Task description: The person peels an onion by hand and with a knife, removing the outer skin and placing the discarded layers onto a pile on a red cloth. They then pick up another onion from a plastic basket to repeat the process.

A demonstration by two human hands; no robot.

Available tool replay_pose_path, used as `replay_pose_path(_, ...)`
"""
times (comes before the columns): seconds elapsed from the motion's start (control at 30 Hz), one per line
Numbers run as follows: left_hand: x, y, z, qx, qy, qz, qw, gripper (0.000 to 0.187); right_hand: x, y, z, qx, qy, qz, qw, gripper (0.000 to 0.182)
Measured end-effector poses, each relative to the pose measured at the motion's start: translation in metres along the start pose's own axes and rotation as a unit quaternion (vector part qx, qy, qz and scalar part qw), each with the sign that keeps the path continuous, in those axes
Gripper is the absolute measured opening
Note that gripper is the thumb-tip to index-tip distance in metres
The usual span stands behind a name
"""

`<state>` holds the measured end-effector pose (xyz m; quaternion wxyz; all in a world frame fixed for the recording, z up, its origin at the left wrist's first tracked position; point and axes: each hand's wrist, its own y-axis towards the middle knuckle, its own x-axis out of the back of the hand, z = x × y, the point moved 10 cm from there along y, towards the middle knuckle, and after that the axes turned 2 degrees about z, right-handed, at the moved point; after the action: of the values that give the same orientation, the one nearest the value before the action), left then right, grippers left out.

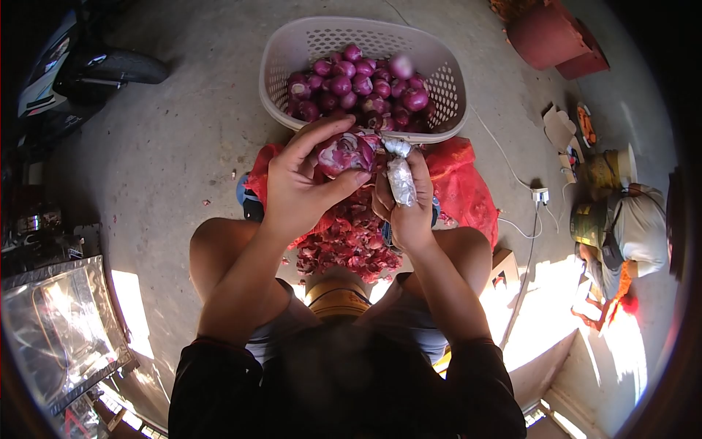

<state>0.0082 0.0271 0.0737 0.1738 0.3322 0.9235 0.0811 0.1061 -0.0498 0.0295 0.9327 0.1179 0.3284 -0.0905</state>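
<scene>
My left hand (pixel 303 175) is closed around a red onion (pixel 346 154), thumb below and fingers above, its papery skin looking partly loosened. Close beside it, my right hand (pixel 406 197) grips a small tool with a silver-wrapped handle (pixel 401 180). The tool's working end meets the onion's right side, but I cannot make out its shape. Just beyond both hands stands a pale perforated plastic basket (pixel 274 88) holding many peeled purple onions (pixel 344 84). Beneath my hands, between my legs, lies a heap of dark red onion skins (pixel 347 245).
Red mesh sacking (pixel 462 183) spreads on the floor under the basket's near side. To the right are a cable with a plug adapter (pixel 540 195), a tipped bucket (pixel 625 164) and red tubs (pixel 548 35). A motorbike wheel (pixel 128 66) stands at upper left.
</scene>
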Motion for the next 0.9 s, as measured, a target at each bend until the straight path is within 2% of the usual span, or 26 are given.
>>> replay_pose_path(0.13, -0.001, 0.002, -0.006, -0.001, -0.012, -0.001, 1.0, 0.059, 0.002, -0.003, 0.004, -0.04, -0.093, -0.033, 0.994, 0.042)
replay_pose_path(0.37, 0.003, 0.001, 0.0, 0.026, 0.038, -0.018, 0.999, 0.058, -0.008, -0.001, 0.014, -0.057, -0.297, 0.029, 0.953, 0.052)
replay_pose_path(0.57, 0.001, -0.001, 0.003, 0.037, 0.002, -0.024, 0.999, 0.057, -0.01, 0.002, 0.022, 0.014, -0.407, 0.023, 0.913, 0.043)
replay_pose_path(0.67, 0.001, -0.001, 0.006, 0.042, -0.051, -0.031, 0.997, 0.057, -0.008, 0.001, 0.022, 0.006, -0.369, 0.009, 0.929, 0.038)
replay_pose_path(0.77, 0.0, 0.0, 0.007, 0.048, -0.101, -0.017, 0.994, 0.058, -0.013, 0.003, 0.03, 0.077, -0.373, 0.0, 0.925, 0.037)
replay_pose_path(0.9, -0.003, -0.002, 0.012, 0.068, -0.158, -0.008, 0.985, 0.059, 0.002, 0.003, 0.026, 0.063, -0.331, -0.042, 0.94, 0.038)
